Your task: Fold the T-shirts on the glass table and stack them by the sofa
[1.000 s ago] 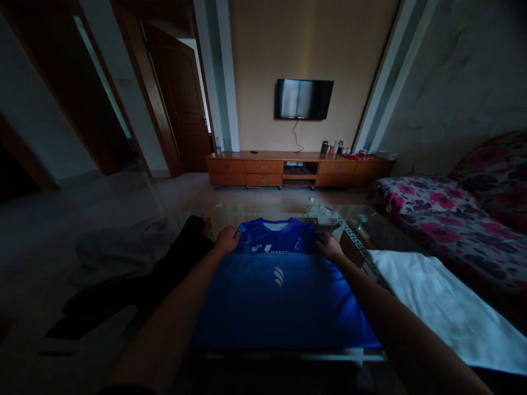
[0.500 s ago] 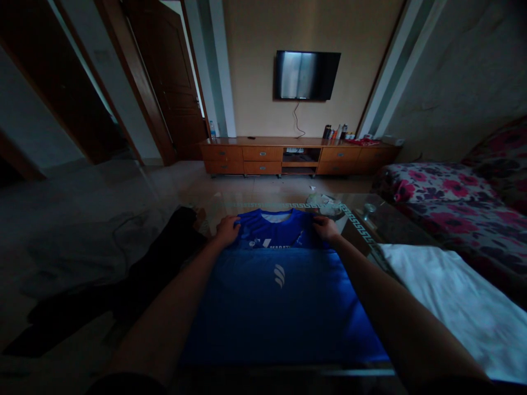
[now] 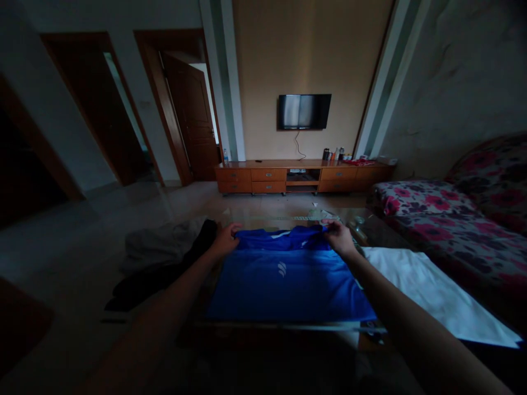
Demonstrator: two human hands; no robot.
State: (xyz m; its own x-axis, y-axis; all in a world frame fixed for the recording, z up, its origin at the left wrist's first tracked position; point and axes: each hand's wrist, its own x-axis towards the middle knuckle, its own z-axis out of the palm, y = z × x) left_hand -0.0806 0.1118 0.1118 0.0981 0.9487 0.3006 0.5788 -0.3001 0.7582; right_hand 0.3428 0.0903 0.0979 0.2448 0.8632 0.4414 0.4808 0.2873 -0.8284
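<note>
A blue T-shirt with a small white logo lies partly folded on a glass table, its lower part turned up over the chest. At its far left corner, my left hand pinches the shoulder cloth. My right hand grips the opposite shoulder at the far right. Between the two hands the collar edge is lifted and bunched, so the chest print is mostly hidden.
A white cloth lies to the right, near a flowered sofa. Dark and grey clothes are heaped at left. Beyond stand a wooden TV cabinet and a wall-mounted television.
Both hands have raised the shirt's collar end off the table, and the neckline has gone from flat to bunched. My view has tilted upward.
</note>
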